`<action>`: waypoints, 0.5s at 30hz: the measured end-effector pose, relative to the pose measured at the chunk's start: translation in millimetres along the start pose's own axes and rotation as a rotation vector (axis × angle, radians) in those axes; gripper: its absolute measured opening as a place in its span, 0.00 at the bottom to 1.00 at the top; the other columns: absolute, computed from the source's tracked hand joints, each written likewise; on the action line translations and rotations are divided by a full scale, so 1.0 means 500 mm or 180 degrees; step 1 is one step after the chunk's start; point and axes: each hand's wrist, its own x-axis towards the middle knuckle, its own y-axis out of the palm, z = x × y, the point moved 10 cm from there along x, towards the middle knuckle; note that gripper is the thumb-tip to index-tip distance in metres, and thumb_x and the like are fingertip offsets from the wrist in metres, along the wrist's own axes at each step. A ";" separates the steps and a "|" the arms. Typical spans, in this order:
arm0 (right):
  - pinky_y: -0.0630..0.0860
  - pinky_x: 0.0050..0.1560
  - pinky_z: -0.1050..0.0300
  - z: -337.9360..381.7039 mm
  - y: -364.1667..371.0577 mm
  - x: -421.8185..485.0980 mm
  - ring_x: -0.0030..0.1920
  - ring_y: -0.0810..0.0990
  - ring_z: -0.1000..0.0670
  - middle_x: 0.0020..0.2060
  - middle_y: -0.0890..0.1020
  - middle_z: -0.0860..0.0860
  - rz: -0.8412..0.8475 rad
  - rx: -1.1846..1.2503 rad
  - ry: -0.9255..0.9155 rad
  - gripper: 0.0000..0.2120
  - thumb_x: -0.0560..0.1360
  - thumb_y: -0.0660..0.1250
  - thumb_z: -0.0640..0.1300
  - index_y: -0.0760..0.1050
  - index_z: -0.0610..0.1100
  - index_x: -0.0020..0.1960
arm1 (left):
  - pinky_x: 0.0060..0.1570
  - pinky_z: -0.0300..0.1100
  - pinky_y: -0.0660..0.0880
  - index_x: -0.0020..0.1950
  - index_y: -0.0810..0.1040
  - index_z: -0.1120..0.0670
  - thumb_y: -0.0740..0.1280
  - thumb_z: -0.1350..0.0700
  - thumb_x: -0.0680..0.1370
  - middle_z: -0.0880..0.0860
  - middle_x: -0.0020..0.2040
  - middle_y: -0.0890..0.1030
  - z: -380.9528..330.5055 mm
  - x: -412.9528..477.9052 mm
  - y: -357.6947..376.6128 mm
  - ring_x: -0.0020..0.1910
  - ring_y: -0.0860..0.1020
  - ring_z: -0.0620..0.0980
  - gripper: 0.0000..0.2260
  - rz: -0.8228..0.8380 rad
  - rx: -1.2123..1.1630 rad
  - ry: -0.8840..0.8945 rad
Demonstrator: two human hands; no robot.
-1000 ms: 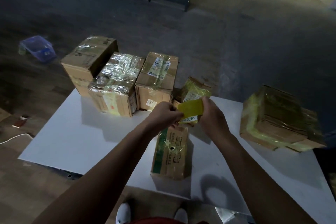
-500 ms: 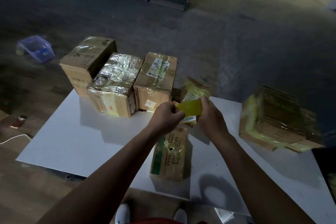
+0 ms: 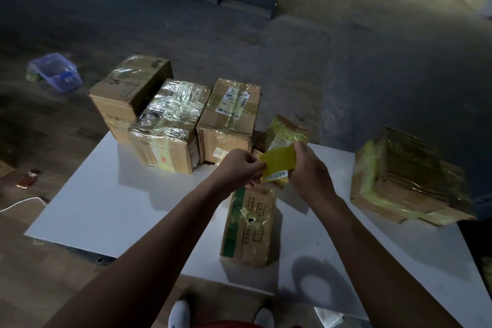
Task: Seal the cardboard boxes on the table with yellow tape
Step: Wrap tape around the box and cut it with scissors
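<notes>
Both hands hold a roll of yellow tape (image 3: 278,161) above the white table (image 3: 111,205). My left hand (image 3: 239,168) pinches the tape's left edge. My right hand (image 3: 308,170) grips the roll from the right. Directly below them lies a narrow cardboard box (image 3: 249,224) with a green stripe, close to the table's near edge. Three taped boxes stand in a row at the back left: one box (image 3: 130,93), a shiny wrapped box (image 3: 167,128) and a labelled box (image 3: 229,120). A small yellow-wrapped box (image 3: 286,130) sits just behind my hands.
A large box (image 3: 404,178) wrapped in yellow tape sits at the table's right side. On the dark floor at the left lie a blue plastic tub (image 3: 54,72), a small object (image 3: 28,178) and a white cable (image 3: 18,202). My white shoes (image 3: 178,314) show below the table edge.
The hands and tape stay in nearly the same place; only a slight shift of the hands and camera shows.
</notes>
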 end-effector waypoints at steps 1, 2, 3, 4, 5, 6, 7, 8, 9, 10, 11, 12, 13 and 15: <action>0.63 0.40 0.56 0.003 -0.001 0.001 0.44 0.73 0.44 0.49 0.75 0.44 -0.0017 -0.0026 -0.0027 0.11 0.77 0.60 0.38 0.66 0.42 0.59 | 0.46 0.50 0.80 0.45 0.78 0.63 0.64 0.59 0.80 0.59 0.39 0.81 -0.004 0.001 0.000 0.38 0.80 0.55 0.08 -0.0013 0.0143 0.0033; 0.63 0.39 0.56 0.006 -0.001 0.001 0.45 0.75 0.43 0.49 0.75 0.43 -0.0031 -0.0053 -0.0050 0.11 0.77 0.60 0.37 0.66 0.42 0.59 | 0.48 0.52 0.79 0.44 0.77 0.62 0.63 0.60 0.80 0.59 0.40 0.81 -0.009 0.001 0.001 0.40 0.81 0.57 0.08 -0.0016 0.0238 0.0065; 0.63 0.39 0.56 0.008 -0.002 0.001 0.46 0.75 0.42 0.48 0.75 0.43 -0.0037 -0.0071 -0.0061 0.12 0.77 0.60 0.36 0.66 0.42 0.59 | 0.49 0.53 0.79 0.44 0.77 0.61 0.63 0.61 0.80 0.59 0.40 0.81 -0.012 0.000 0.002 0.41 0.81 0.57 0.07 -0.0010 0.0273 0.0094; 0.63 0.39 0.56 0.008 -0.003 0.000 0.46 0.75 0.42 0.48 0.74 0.43 -0.0037 -0.0068 -0.0063 0.12 0.77 0.60 0.36 0.66 0.42 0.59 | 0.49 0.54 0.79 0.43 0.76 0.59 0.63 0.61 0.80 0.58 0.39 0.81 -0.014 -0.001 0.002 0.41 0.81 0.56 0.07 -0.0007 0.0262 0.0113; 0.63 0.40 0.56 0.009 -0.004 -0.001 0.46 0.75 0.42 0.48 0.74 0.44 -0.0037 -0.0041 -0.0063 0.12 0.76 0.61 0.36 0.66 0.41 0.60 | 0.49 0.54 0.79 0.43 0.76 0.58 0.63 0.62 0.79 0.57 0.39 0.80 -0.015 -0.002 0.001 0.40 0.81 0.55 0.06 -0.0024 0.0242 0.0138; 0.64 0.40 0.56 0.009 -0.004 -0.002 0.47 0.75 0.42 0.49 0.74 0.44 -0.0041 -0.0001 -0.0066 0.13 0.77 0.61 0.37 0.66 0.41 0.60 | 0.49 0.54 0.79 0.43 0.75 0.58 0.63 0.62 0.79 0.57 0.39 0.80 -0.016 -0.003 -0.002 0.40 0.80 0.54 0.06 -0.0077 0.0244 0.0178; 0.64 0.40 0.55 0.010 -0.005 -0.003 0.47 0.75 0.43 0.48 0.74 0.44 -0.0049 0.0042 -0.0073 0.13 0.77 0.62 0.38 0.66 0.42 0.60 | 0.48 0.55 0.78 0.44 0.75 0.60 0.63 0.62 0.79 0.59 0.39 0.80 -0.018 -0.004 -0.005 0.40 0.80 0.56 0.05 -0.0170 0.0281 0.0230; 0.65 0.40 0.56 0.011 -0.005 -0.005 0.46 0.75 0.43 0.48 0.74 0.45 -0.0067 0.0075 -0.0082 0.13 0.77 0.62 0.39 0.66 0.42 0.60 | 0.48 0.56 0.78 0.44 0.75 0.61 0.63 0.61 0.78 0.60 0.41 0.80 -0.020 -0.006 -0.009 0.41 0.81 0.58 0.05 -0.0290 0.0337 0.0280; 0.65 0.40 0.56 0.011 -0.004 -0.005 0.46 0.75 0.44 0.47 0.74 0.45 -0.0078 0.0098 -0.0084 0.12 0.78 0.62 0.39 0.66 0.42 0.60 | 0.47 0.57 0.78 0.45 0.75 0.62 0.63 0.61 0.78 0.62 0.42 0.80 -0.022 -0.008 -0.012 0.43 0.81 0.60 0.05 -0.0420 0.0393 0.0325; 0.64 0.40 0.56 0.012 -0.002 -0.005 0.45 0.75 0.44 0.47 0.74 0.45 -0.0073 0.0112 -0.0077 0.12 0.78 0.62 0.39 0.66 0.42 0.60 | 0.46 0.58 0.78 0.44 0.75 0.61 0.64 0.60 0.77 0.63 0.42 0.80 -0.023 -0.008 -0.014 0.44 0.80 0.61 0.05 -0.0539 0.0434 0.0364; 0.64 0.40 0.56 0.011 0.001 -0.005 0.45 0.75 0.45 0.48 0.75 0.45 -0.0057 0.0124 -0.0063 0.12 0.78 0.62 0.39 0.66 0.42 0.61 | 0.45 0.58 0.78 0.42 0.74 0.60 0.64 0.60 0.76 0.62 0.42 0.80 -0.023 -0.010 -0.016 0.43 0.80 0.61 0.05 -0.0639 0.0434 0.0392; 0.65 0.41 0.56 0.009 0.003 -0.005 0.46 0.75 0.44 0.50 0.76 0.44 -0.0037 0.0137 -0.0043 0.13 0.78 0.62 0.40 0.66 0.42 0.61 | 0.44 0.57 0.78 0.40 0.74 0.59 0.64 0.60 0.76 0.62 0.41 0.80 -0.022 -0.012 -0.016 0.43 0.80 0.61 0.06 -0.0695 0.0391 0.0395; 0.65 0.41 0.56 0.006 0.004 -0.005 0.48 0.76 0.43 0.51 0.76 0.43 -0.0024 0.0149 -0.0017 0.14 0.78 0.63 0.40 0.66 0.42 0.62 | 0.44 0.55 0.78 0.40 0.73 0.58 0.64 0.60 0.77 0.61 0.40 0.79 -0.019 -0.014 -0.015 0.41 0.80 0.59 0.06 -0.0674 0.0259 0.0375; 0.66 0.43 0.55 -0.003 0.003 -0.004 0.52 0.76 0.42 0.54 0.77 0.42 -0.0026 0.0155 0.0033 0.16 0.77 0.64 0.41 0.66 0.42 0.64 | 0.43 0.50 0.79 0.42 0.74 0.59 0.63 0.62 0.79 0.60 0.39 0.78 -0.008 -0.015 -0.003 0.38 0.79 0.55 0.06 -0.0370 -0.0276 0.0295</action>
